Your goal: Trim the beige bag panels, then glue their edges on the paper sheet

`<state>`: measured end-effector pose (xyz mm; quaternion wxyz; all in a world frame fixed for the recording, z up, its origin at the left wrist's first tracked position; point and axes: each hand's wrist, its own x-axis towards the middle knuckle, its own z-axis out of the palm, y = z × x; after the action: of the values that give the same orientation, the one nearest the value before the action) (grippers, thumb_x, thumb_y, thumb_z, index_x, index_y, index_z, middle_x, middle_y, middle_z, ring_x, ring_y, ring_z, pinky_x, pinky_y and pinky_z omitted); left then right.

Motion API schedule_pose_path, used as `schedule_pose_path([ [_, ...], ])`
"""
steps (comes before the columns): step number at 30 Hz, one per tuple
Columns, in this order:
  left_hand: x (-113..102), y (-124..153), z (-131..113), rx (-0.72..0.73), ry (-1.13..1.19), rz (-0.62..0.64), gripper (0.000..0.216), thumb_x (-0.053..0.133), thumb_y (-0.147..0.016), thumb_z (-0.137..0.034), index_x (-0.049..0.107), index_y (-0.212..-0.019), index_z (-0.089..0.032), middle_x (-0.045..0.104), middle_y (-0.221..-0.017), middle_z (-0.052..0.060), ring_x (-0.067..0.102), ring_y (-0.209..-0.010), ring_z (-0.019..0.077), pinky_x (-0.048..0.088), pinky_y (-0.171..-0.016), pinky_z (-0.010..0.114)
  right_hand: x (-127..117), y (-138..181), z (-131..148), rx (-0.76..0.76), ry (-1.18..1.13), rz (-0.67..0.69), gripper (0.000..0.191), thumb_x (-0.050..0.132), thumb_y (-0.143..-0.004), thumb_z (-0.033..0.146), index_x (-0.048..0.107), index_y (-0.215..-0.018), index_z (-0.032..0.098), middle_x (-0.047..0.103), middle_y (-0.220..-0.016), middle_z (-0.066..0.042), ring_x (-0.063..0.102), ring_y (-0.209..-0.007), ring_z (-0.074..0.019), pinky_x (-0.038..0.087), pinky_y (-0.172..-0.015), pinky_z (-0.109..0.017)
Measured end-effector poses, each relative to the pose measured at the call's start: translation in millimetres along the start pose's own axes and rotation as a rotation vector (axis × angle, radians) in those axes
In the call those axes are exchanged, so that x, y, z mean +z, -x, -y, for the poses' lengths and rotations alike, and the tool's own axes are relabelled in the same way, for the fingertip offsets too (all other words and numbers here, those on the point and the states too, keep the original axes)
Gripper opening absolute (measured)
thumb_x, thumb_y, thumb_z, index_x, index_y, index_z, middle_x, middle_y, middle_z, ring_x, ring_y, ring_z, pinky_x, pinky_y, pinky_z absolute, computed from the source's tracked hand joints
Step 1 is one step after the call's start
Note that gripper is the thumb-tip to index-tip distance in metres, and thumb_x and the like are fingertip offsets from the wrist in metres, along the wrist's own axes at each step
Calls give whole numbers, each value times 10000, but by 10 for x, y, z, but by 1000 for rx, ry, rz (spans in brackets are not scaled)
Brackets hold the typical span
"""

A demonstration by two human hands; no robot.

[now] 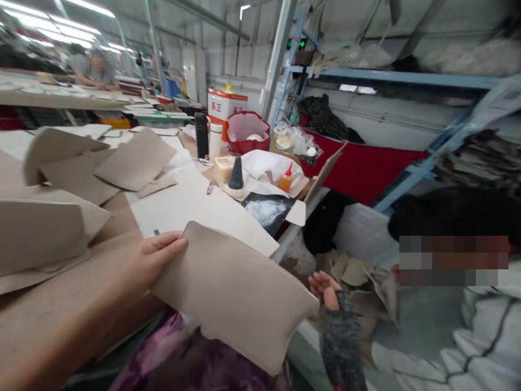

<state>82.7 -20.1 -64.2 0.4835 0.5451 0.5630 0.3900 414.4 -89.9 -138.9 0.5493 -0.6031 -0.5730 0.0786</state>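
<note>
Panel (240, 293) stretching past the right edge of the table (293, 234), our left hand (160, 252) pinching its far-left corner, our right hand (326, 288) hovering half-spread beside it

Measured from the middle of the view, a dark cone (236, 176) stands upright at ten o'clock, just beside a yellowish block (221, 169). Farther in the same direction, a black flask (201, 136) and a white flask (215, 143) stand close together. At eleven there is a white-and-orange tin (217, 106); just before twelve, a red container (244, 146). At two o'clock, an orange bottle (284, 183) with red tip is quite near, and a blue shelf (386, 77) is farther. Red cloth (374, 168) appears toward three.
</note>
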Motion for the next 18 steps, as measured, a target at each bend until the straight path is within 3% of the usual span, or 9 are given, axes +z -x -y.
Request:
schedule_pose_path([
  [3,300,90,134,-56,93,140,341,591,-749,-474,631,-948,-201,692,-747,19,610,-609,177,479,-523,241,-302,280,107,41,247,-230,339,363,-925,352,501,-1158,148,574,-1105,-144,551,-1012,-252,437,-873,-459],
  [5,416,113,136,50,-10,190,324,595,-740,-484,655,-901,-209,690,-775,10,601,-656,176,469,-552,220,-408,362,255,-33,398,-232,297,418,-900,314,542,-1107,141,575,-1110,-147,521,-1054,-261,387,-927,-478],
  [10,559,-25,-83,272,-256,416,291,532,-779,-460,678,-843,-216,682,-780,-14,590,-740,177,464,-660,202,-436,277,492,-117,296,115,253,420,-888,249,578,-1081,199,626,-1065,-93,566,-1009,-205,448,-890,-389],
  [14,646,-238,-253,306,-286,521,328,510,-782,-470,673,-868,-199,683,-812,1,590,-770,193,472,-688,224,-414,110,550,42,112,381,212,450,-864,279,629,-941,194,672,-896,-51,622,-838,-172,504,-759,-283],
  [18,804,-491,-348,360,-264,590,335,488,-796,-457,669,-878,-188,683,-848,-4,592,-825,200,460,-741,246,-441,-32,591,213,-1,648,195,478,-837,301,611,-754,185,617,-692,-1,582,-665,-140,475,-635,-240],
])
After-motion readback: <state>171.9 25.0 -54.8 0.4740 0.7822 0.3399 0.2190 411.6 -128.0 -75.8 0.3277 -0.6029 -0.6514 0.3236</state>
